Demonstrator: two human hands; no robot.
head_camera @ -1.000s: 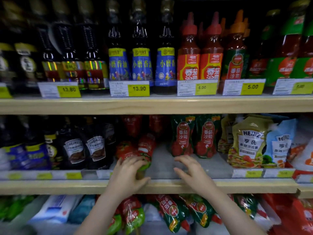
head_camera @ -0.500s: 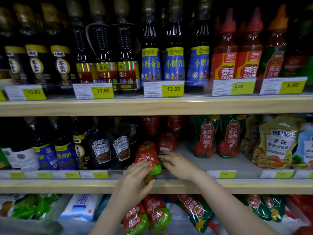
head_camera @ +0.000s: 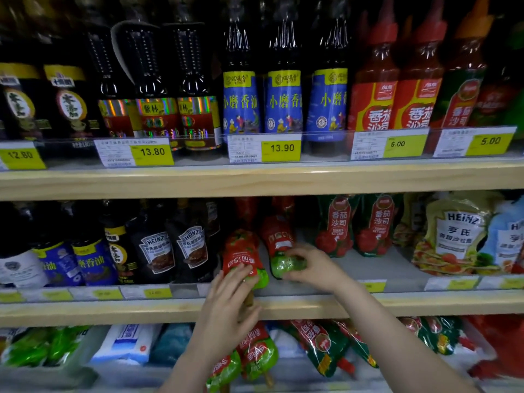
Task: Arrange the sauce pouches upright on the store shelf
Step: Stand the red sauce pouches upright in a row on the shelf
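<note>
Two red-and-green ketchup pouches lie flat on the middle shelf [head_camera: 368, 268], tops pointing away from me. My left hand [head_camera: 226, 304] holds the near green end of the left pouch [head_camera: 241, 253] at the shelf's front edge. My right hand [head_camera: 314, 268] grips the green end of the right pouch [head_camera: 279, 239]. Behind them, two green ketchup pouches [head_camera: 336, 225] stand upright further back on the same shelf. More red-and-green pouches [head_camera: 255, 353] lie on the shelf below.
Dark Heinz sauce bottles [head_camera: 173, 251] stand left of the pouches, and Heinz salad dressing pouches [head_camera: 456, 234] lean at the right. The upper shelf holds sesame oil bottles [head_camera: 283, 103] and ketchup bottles [head_camera: 377, 95] behind price tags [head_camera: 265, 147].
The view has shifted right and closer. My right hand moved left from the bare shelf onto the right pouch. My left hand stayed on the left pouch.
</note>
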